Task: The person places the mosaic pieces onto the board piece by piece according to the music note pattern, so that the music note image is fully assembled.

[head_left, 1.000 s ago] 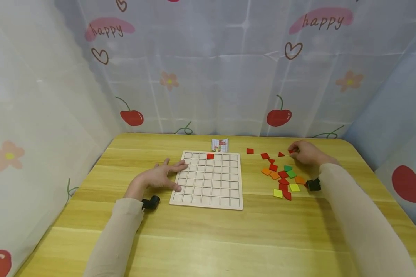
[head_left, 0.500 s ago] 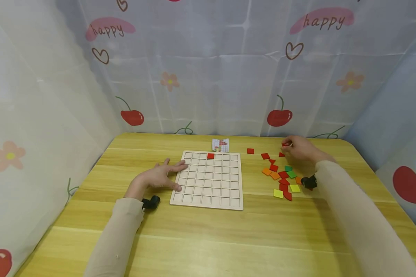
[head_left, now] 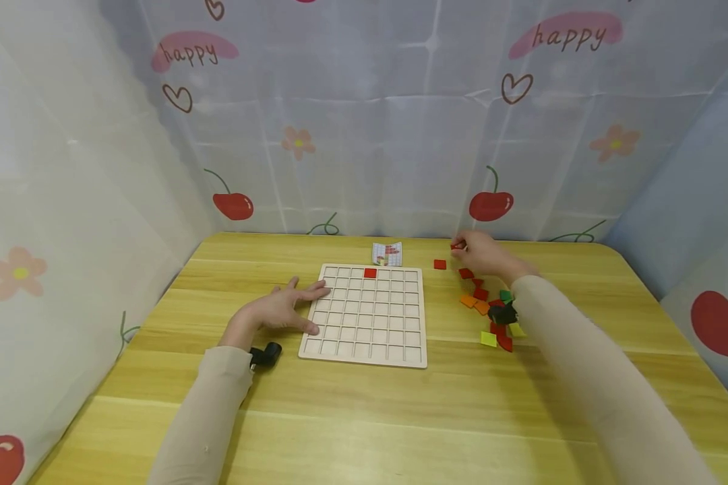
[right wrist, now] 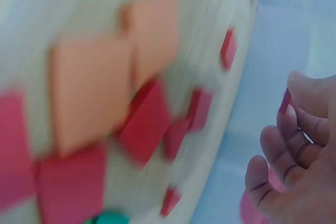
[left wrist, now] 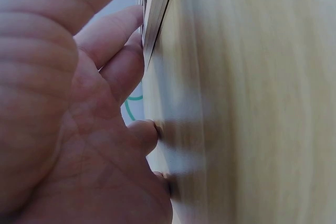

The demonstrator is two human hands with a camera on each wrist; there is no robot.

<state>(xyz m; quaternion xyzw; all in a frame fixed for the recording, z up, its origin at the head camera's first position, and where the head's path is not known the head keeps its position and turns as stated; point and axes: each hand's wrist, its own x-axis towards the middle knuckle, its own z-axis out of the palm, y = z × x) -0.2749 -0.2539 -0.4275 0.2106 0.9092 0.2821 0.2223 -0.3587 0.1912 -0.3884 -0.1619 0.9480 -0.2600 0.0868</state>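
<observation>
My left hand (head_left: 279,310) rests on the left edge of a square wooden grid board (head_left: 364,363), its fingers spread and the thumb on the near cells. One red square tile (head_left: 370,273) sits in the board's far row. In the head view my right hand (head_left: 485,256) is raised over the far right of the table, beyond the loose tiles. Between its thumb and index finger it pinches a thin red tile (right wrist: 285,102), seen edge-on in the right wrist view; its exact shape is hidden. The other fingers are loosely bent.
Right of the board lie a red square tile (head_left: 439,264), orange tiles (head_left: 468,301), a yellow tile (head_left: 488,339), a green tile (head_left: 506,296) and several more red ones. Some hide under the right wrist camera. A small pattern card (head_left: 387,254) lies behind the board.
My right hand has moved left along the table's far side, carrying the red tile from beyond the pile toward the board. My left hand has stayed on the board's edge.
</observation>
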